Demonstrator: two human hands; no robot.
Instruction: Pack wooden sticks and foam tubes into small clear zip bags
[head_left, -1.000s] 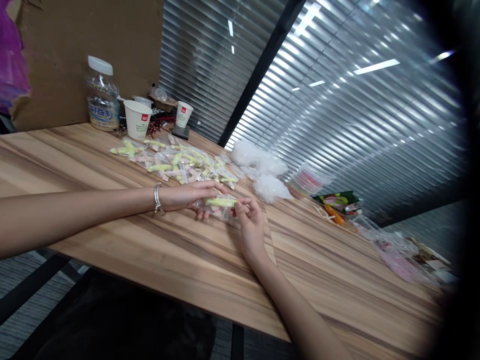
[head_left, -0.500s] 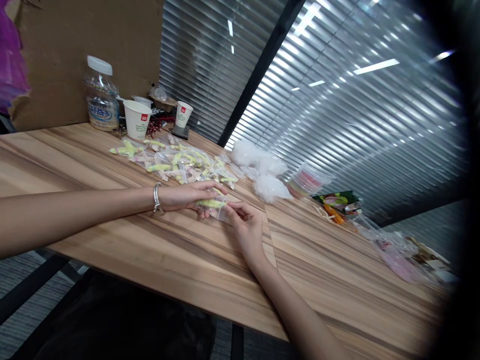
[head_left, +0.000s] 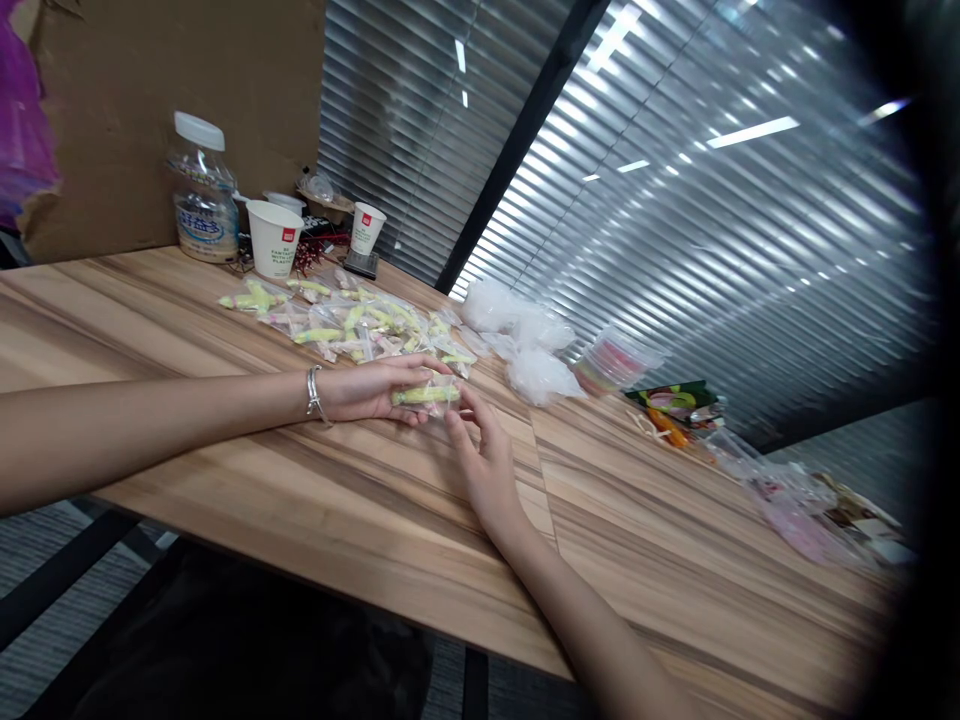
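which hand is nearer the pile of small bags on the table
Left. The left hand is on the near side of the pile of bags; the right hand is farther off, right of the left hand and lower in view.

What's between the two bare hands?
Head view: a clear plastic bag holding a yellow-green stick, between left hand and right hand.

A clear jar (head_left: 204, 195) with a white lid stands beside a white paper cup (head_left: 273, 240), with brown cardboard (head_left: 225, 80) behind. Farther right, a smaller cup (head_left: 367, 230) stands near slatted blinds (head_left: 397, 110), at a flat dark object (head_left: 361, 266).
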